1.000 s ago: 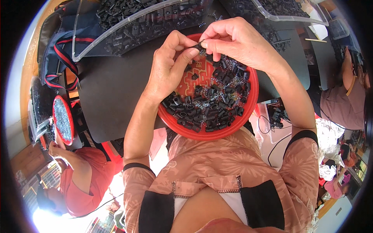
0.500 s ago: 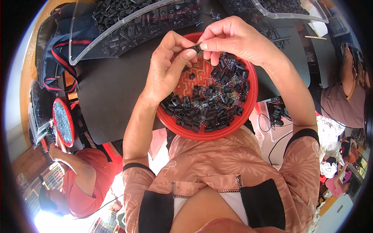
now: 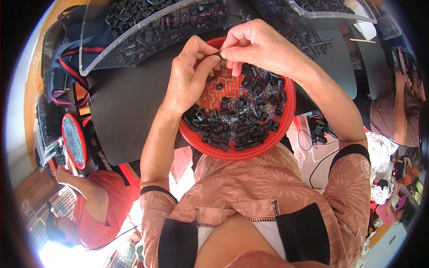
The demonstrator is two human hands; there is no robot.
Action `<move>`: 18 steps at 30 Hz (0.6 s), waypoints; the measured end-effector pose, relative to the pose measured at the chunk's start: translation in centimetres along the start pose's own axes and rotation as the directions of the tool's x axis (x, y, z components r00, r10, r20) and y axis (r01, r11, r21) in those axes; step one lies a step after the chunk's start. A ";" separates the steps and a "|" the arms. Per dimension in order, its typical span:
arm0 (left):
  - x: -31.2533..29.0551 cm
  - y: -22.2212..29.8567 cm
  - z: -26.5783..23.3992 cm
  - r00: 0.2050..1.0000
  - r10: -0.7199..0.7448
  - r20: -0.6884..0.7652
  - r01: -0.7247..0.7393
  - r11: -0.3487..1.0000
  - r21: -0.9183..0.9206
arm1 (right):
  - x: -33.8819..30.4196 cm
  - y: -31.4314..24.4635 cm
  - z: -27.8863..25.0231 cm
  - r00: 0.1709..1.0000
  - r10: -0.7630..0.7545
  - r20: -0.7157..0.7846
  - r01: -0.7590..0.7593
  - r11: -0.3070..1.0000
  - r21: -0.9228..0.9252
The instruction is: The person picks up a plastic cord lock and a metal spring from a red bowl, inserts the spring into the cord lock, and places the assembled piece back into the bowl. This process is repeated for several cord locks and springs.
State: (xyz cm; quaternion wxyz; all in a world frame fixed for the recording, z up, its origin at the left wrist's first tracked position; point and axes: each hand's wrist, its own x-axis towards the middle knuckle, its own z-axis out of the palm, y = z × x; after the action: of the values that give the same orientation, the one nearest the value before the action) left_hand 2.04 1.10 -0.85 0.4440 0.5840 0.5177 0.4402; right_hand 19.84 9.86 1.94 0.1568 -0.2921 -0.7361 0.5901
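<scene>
A red round tray point(image 3: 237, 155) with a gold pattern rests by my lap at the table's edge. Small black plastic parts point(image 3: 241, 129) and thin metal coil springs point(image 3: 232, 119) are heaped over its right and near sides. Above its far side, the fingertips of both hands come together. My left hand point(image 3: 193, 71) is closed, thumb and forefinger pinching a small black part that the fingers mostly cover. My right hand point(image 3: 257, 48) pinches at the same spot, and what lies between its fingertips is too small to make out. One black part point(image 3: 219, 86) sits alone on the tray's patterned floor.
Clear plastic bins point(image 3: 147, 33) of black parts stand on the dark table point(image 3: 120, 107) at the far side. A blue bag point(image 3: 73, 58) lies far left. Co-workers sit left point(image 3: 96, 210) and right point(image 3: 393, 111); a red tray of metal pieces point(image 3: 73, 140) is near the left one.
My right hand has shifted slightly left, closer to my left hand. The black part between the fingertips is now more hidden. The tray has barely moved.
</scene>
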 end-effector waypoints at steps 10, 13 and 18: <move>-0.2 -0.2 0.2 0.992 0.108 0.062 -0.100 0.987 -0.124 | -0.7 0.1 -1.3 0.987 0.101 0.124 -0.133 0.949 0.286; -0.2 0.0 0.4 0.991 0.119 0.055 -0.104 0.970 -0.221 | -0.6 0.8 -1.2 0.983 0.108 0.146 -0.157 0.909 0.387; -0.1 -0.1 -0.1 0.986 0.163 0.035 -0.144 0.939 -0.311 | -0.1 1.3 -0.6 0.957 0.175 0.230 -0.273 0.811 0.517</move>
State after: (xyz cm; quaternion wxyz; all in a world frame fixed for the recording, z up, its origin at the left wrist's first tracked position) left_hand 1.88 1.03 -0.95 0.5092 0.5591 0.3822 0.5311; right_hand 20.60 10.40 0.85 0.0984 -0.2687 -0.5094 0.8116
